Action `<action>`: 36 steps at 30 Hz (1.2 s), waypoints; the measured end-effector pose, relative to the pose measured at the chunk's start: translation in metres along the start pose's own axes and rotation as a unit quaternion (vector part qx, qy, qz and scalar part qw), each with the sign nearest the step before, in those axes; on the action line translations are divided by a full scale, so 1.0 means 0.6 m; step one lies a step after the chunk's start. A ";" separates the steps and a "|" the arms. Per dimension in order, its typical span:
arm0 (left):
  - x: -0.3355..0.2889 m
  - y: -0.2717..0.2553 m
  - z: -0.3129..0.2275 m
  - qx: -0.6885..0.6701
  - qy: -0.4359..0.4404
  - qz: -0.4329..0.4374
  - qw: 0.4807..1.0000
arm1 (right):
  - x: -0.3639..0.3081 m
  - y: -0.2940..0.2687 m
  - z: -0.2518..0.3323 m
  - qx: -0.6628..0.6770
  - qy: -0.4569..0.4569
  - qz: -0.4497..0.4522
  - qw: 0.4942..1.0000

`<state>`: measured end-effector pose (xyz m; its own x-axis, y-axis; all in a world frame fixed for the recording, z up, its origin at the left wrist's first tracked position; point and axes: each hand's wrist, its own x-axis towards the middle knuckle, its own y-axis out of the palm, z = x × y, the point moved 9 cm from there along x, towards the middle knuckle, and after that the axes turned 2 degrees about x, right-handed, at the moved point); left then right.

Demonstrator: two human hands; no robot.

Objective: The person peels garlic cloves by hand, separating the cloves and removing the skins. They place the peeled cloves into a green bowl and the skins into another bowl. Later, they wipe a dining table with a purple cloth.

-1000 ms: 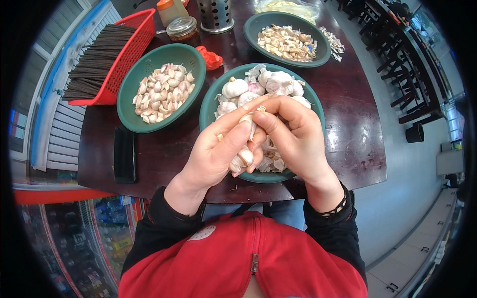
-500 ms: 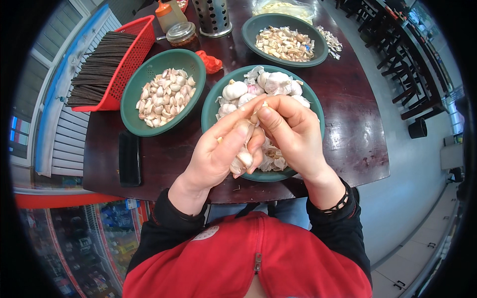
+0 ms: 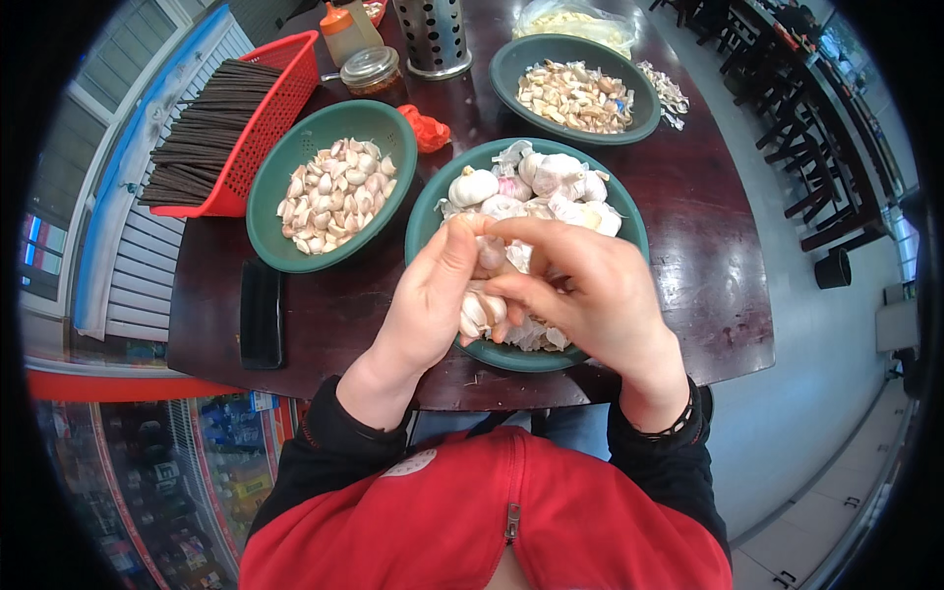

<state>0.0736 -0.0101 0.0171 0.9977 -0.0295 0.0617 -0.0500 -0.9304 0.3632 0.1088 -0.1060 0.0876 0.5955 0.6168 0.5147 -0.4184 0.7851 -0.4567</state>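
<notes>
My left hand (image 3: 423,305) is curled around a partly split garlic bulb (image 3: 481,313), its pale cloves showing below the fingers. A single garlic clove (image 3: 490,254) sits up between the left thumb and forefinger. My right hand (image 3: 600,285) is closed in from the right, back upward, with its thumb and forefinger bent round that clove; its other fingers are mostly hidden. Both hands are over a green bowl (image 3: 639,236) of whole garlic bulbs (image 3: 474,185) and loose papery skins (image 3: 536,335). To its left, a tilted green colander (image 3: 264,211) holds separated cloves (image 3: 334,192).
Farther back stands a green basin (image 3: 649,108) of cloves and skin scraps. A red basket (image 3: 295,88) of dark sticks, a lidded jar (image 3: 374,71), a perforated metal cylinder (image 3: 433,39) and a crumpled red bag (image 3: 425,128) lie around. A black phone (image 3: 261,315) rests at left.
My right hand has turned from a fingertip pinch above the bulb to reaching around the clove, back upward. The left hand keeps the bulb. The whole view has shifted slightly.
</notes>
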 end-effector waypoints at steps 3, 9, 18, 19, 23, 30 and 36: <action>0.001 -0.003 -0.001 0.044 0.003 -0.017 0.999 | -0.003 0.009 0.008 -0.087 -0.035 0.017 0.995; 0.001 -0.019 -0.002 -0.027 0.000 -0.041 0.999 | -0.003 0.015 0.008 -0.063 -0.058 0.012 0.996; 0.003 -0.020 -0.025 -0.052 0.051 -0.056 0.996 | -0.012 0.020 -0.075 0.406 0.248 0.001 0.879; 0.002 -0.018 -0.021 -0.028 0.043 -0.061 0.997 | -0.014 0.029 -0.076 0.386 0.261 0.027 0.884; 0.002 -0.006 -0.009 0.001 0.035 -0.038 0.999 | -0.007 0.054 -0.061 0.356 0.257 0.086 0.894; 0.004 -0.004 0.007 -0.262 -0.062 -0.003 0.963 | 0.144 -0.005 0.006 -0.039 0.119 0.071 0.990; 0.005 0.005 0.007 -0.250 -0.076 0.028 0.965 | 0.273 0.162 0.040 -0.143 0.038 0.272 0.951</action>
<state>0.0769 -0.0145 0.0146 0.9862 -0.1631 -0.0290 -0.0824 -0.6348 0.7683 0.1494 0.0728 0.1450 0.3961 0.9130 0.0974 -0.4810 0.2967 -0.8250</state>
